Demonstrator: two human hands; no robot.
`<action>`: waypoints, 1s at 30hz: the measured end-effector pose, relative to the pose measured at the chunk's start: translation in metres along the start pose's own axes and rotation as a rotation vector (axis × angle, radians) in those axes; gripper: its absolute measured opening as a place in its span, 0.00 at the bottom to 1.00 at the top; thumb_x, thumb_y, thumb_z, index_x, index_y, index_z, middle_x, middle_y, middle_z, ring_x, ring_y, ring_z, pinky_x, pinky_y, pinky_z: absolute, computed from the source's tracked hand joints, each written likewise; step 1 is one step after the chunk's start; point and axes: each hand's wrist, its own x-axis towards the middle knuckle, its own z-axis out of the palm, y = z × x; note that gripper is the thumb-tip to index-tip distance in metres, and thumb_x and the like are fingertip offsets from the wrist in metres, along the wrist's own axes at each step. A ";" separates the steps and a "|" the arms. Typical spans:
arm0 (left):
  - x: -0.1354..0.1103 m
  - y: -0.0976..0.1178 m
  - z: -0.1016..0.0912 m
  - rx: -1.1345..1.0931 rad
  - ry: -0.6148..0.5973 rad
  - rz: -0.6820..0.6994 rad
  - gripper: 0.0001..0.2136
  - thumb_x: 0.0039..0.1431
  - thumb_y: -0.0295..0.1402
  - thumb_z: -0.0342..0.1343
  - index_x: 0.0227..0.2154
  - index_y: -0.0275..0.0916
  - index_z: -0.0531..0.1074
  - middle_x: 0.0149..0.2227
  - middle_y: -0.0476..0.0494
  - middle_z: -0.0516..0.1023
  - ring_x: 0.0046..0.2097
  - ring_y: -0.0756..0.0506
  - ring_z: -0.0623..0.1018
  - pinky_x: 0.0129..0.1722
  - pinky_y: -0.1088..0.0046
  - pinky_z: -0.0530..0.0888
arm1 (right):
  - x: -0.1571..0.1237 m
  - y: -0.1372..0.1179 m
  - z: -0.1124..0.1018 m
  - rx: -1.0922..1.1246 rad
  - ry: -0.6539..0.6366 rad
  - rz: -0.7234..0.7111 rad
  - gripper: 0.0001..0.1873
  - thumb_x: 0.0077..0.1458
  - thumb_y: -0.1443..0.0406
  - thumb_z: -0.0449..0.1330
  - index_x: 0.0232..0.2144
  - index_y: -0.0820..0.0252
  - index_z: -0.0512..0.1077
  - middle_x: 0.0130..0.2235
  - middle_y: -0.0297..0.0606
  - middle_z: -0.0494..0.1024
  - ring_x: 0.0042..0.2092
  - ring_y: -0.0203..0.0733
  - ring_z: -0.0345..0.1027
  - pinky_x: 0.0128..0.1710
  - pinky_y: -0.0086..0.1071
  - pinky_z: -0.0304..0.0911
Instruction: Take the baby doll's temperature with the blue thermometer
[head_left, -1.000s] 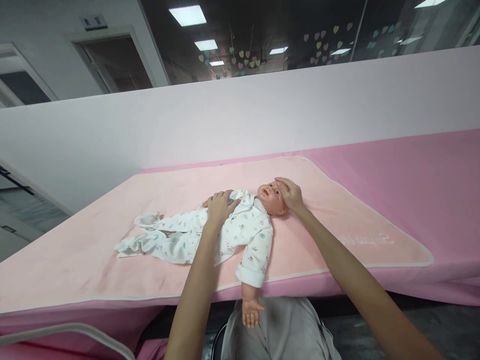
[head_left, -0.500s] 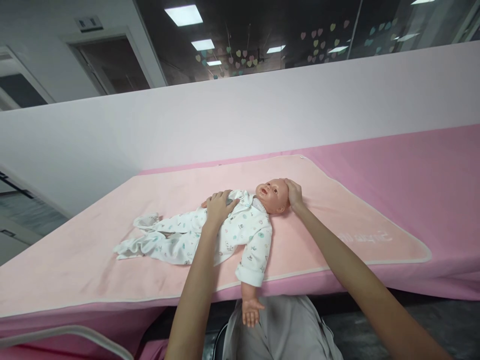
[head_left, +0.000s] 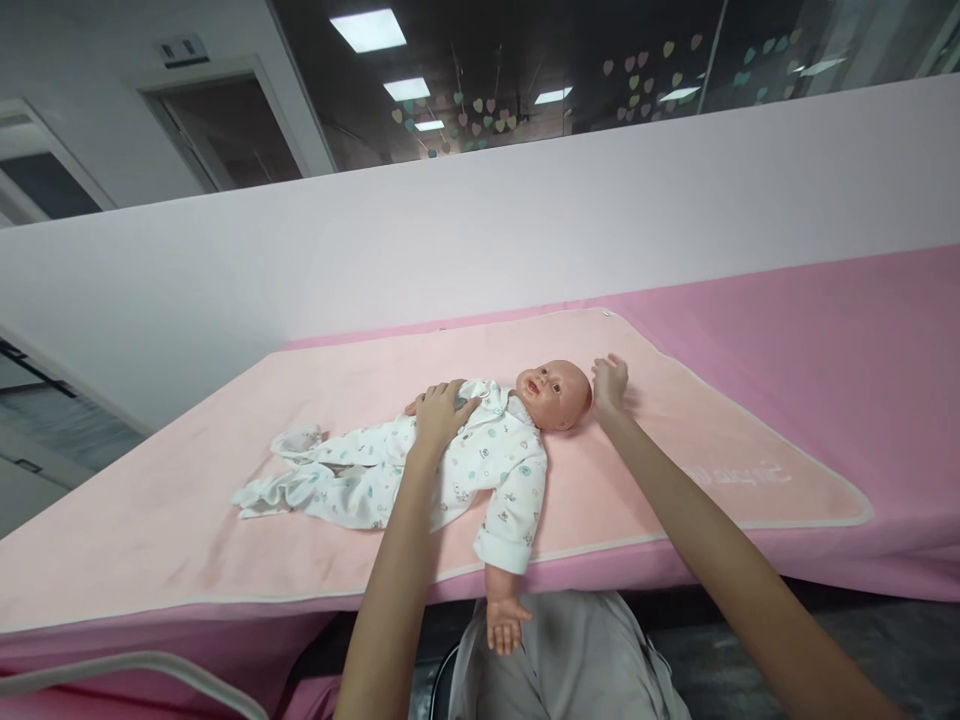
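Observation:
A baby doll lies on its back, head to the right, with its face turned up. It wears a white printed sleepsuit whose legs stretch to the left. One doll arm reaches over the near edge, palm showing. My left hand rests flat on the doll's belly and chest, fingers spread. Just right of the doll's head is my right hand, apart from it, with fingers loosely curled and nothing seen in them. The doll's far arm is mostly hidden behind my left hand.
Under the doll a peach mat with white edging covers part of a pink sheet. A white low wall runs along the far side. A grey metal rail curves at the lower left. My lap is below the near edge.
My right hand has come off the top of the doll's head and moved slightly right. The doll's head has tipped a little to the right. My left hand stays on the belly.

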 end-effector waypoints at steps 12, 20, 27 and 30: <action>0.000 -0.001 0.001 -0.015 0.010 0.013 0.22 0.56 0.49 0.44 0.49 0.44 0.65 0.46 0.42 0.73 0.49 0.39 0.69 0.48 0.60 0.61 | -0.017 -0.012 0.015 -0.336 -0.168 -0.385 0.14 0.51 0.58 0.53 0.37 0.56 0.73 0.42 0.36 0.76 0.46 0.43 0.68 0.49 0.38 0.61; 0.001 -0.002 0.003 -0.017 0.017 0.012 0.22 0.56 0.49 0.44 0.49 0.44 0.65 0.45 0.42 0.74 0.50 0.39 0.69 0.48 0.60 0.62 | -0.002 0.000 0.012 -0.175 -0.170 -0.206 0.16 0.47 0.55 0.57 0.34 0.57 0.74 0.41 0.36 0.77 0.46 0.43 0.68 0.51 0.39 0.60; 0.001 -0.002 0.003 -0.012 0.015 0.010 0.22 0.56 0.50 0.44 0.49 0.43 0.65 0.46 0.41 0.73 0.50 0.39 0.69 0.48 0.60 0.62 | -0.003 0.001 0.015 0.010 -0.112 0.021 0.16 0.44 0.53 0.58 0.28 0.59 0.74 0.35 0.36 0.78 0.42 0.45 0.69 0.47 0.37 0.63; 0.001 -0.002 0.002 -0.006 0.012 0.007 0.22 0.56 0.50 0.44 0.48 0.44 0.65 0.46 0.41 0.73 0.50 0.39 0.69 0.48 0.60 0.62 | -0.006 0.002 0.014 0.190 -0.246 0.272 0.23 0.48 0.48 0.53 0.29 0.61 0.74 0.33 0.40 0.79 0.40 0.47 0.71 0.44 0.39 0.65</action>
